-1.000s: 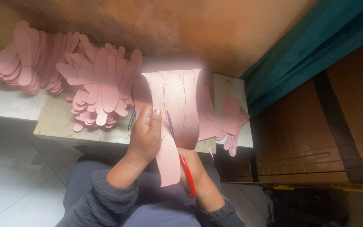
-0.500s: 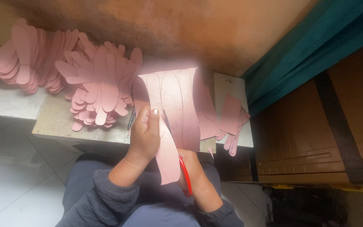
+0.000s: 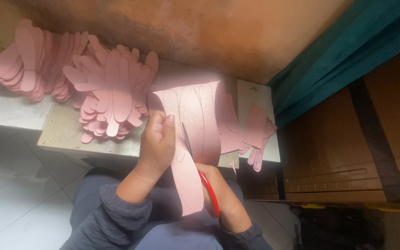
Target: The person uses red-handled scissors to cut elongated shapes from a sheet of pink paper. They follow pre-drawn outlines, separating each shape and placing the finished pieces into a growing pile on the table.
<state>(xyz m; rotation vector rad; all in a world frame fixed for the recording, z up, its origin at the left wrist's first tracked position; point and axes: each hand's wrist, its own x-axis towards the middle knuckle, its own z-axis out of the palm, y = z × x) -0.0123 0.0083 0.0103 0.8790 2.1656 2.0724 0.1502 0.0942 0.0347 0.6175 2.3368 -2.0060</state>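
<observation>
Since my left hand [image 3: 159, 141] pinches the pink sheet [image 3: 195, 115] over my lap and my right hand [image 3: 218, 190] grips the red scissors [image 3: 208, 192], a wobble could run the blade off the pencilled line or nick my thumb.

wall [image 3: 172, 28]: mottled orange-brown | floor [image 3: 10, 185]: pale tiles | curtain [image 3: 348, 51]: teal | bench [image 3: 61, 134]: low, worn | light: soft

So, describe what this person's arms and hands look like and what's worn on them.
Both hands are bare: no gloves, rings or watch show. The left hand emerges from a dark grey-blue long sleeve with a gathered, ribbed cuff at the wrist. The right hand has the same kind of sleeve, its cuff just visible at the bottom edge.
</observation>
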